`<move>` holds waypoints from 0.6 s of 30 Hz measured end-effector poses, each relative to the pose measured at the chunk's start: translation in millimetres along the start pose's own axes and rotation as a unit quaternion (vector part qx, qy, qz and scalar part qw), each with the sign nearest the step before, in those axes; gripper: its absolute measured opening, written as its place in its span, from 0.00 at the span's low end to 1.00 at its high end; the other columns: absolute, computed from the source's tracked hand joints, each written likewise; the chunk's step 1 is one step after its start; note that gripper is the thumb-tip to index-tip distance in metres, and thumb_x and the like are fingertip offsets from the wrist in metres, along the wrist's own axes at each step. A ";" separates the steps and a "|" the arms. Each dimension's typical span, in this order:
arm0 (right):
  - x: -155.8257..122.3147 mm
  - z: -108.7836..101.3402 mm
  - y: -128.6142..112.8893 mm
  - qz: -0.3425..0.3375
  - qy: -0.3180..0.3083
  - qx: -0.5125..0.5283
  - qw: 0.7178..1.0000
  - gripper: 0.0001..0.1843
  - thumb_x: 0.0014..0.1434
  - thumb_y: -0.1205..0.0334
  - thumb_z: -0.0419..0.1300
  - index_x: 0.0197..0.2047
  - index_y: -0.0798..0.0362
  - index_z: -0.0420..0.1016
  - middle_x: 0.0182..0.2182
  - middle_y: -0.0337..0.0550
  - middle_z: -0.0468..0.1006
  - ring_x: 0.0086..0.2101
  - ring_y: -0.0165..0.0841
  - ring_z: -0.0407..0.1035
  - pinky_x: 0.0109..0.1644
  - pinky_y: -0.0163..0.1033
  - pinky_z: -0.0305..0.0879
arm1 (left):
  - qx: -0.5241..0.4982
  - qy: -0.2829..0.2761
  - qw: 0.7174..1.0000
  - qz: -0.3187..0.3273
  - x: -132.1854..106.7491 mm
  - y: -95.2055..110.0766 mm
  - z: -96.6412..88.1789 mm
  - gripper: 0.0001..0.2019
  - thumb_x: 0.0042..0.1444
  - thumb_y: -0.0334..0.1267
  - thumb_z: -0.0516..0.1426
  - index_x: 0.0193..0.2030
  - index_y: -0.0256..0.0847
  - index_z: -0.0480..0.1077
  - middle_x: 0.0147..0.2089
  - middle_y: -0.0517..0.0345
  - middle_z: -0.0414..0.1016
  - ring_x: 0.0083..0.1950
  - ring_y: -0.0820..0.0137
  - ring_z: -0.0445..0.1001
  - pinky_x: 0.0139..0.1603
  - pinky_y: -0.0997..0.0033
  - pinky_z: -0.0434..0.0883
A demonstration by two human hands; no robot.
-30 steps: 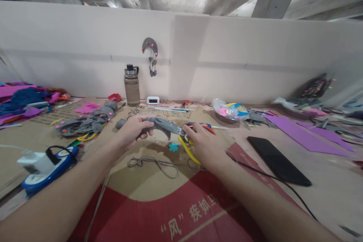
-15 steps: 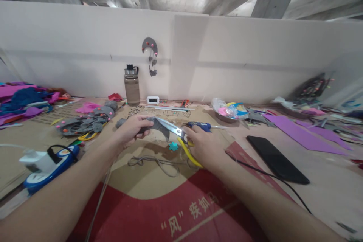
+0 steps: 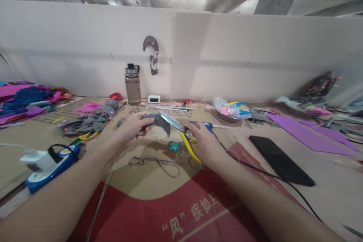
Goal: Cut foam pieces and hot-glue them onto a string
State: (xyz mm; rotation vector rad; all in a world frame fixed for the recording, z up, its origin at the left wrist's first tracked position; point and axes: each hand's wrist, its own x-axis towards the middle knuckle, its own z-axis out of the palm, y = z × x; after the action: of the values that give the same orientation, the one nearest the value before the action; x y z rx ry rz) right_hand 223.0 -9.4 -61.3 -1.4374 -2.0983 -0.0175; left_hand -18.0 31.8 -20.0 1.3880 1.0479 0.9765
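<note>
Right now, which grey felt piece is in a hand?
The curved grey felt piece gripped by the left hand, beside the scissors; the wall hanging and the pile go untouched.

Bare forearms (image 3: 70,185), bare hands (image 3: 129,130)

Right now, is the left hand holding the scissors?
No, the right hand grips the yellow-handled scissors, while the left hand holds a grey felt piece.
</note>
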 end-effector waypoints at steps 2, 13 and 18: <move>0.6 1.3 1.6 0.010 0.008 0.000 1.000 0.25 0.49 0.72 0.54 0.52 0.46 0.64 0.41 0.44 0.66 0.35 0.32 0.65 0.38 0.35 0.60 | 0.010 0.011 1.000 0.004 -1.2 0.4 1.2 0.11 0.49 0.40 0.59 0.35 0.35 0.68 0.17 0.66 0.58 0.17 0.83 0.51 0.15 0.83 0.45; -0.4 -2.6 -1.3 -0.002 0.008 -0.038 0.999 0.24 0.52 0.68 0.54 0.53 0.46 0.62 0.42 0.44 0.67 0.36 0.32 0.65 0.37 0.34 0.60 | -0.053 0.021 0.998 0.024 -1.1 1.9 2.0 0.05 0.44 0.33 0.57 0.27 0.37 0.63 0.19 0.65 0.60 0.17 0.82 0.57 0.13 0.82 0.44; -0.5 -6.7 -4.4 -0.021 -0.001 -0.097 0.995 0.20 0.55 0.66 0.53 0.52 0.46 0.64 0.41 0.45 0.68 0.37 0.34 0.65 0.36 0.34 0.59 | -0.044 0.011 0.999 0.018 -1.9 3.5 2.6 0.05 0.46 0.34 0.57 0.29 0.36 0.64 0.19 0.64 0.60 0.18 0.82 0.56 0.14 0.82 0.45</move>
State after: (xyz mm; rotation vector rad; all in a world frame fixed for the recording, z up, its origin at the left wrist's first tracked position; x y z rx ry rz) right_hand 222.4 -13.9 -54.6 -1.5052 -2.1773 -0.2428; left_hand -15.7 29.2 -16.7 1.3303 0.9866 1.0543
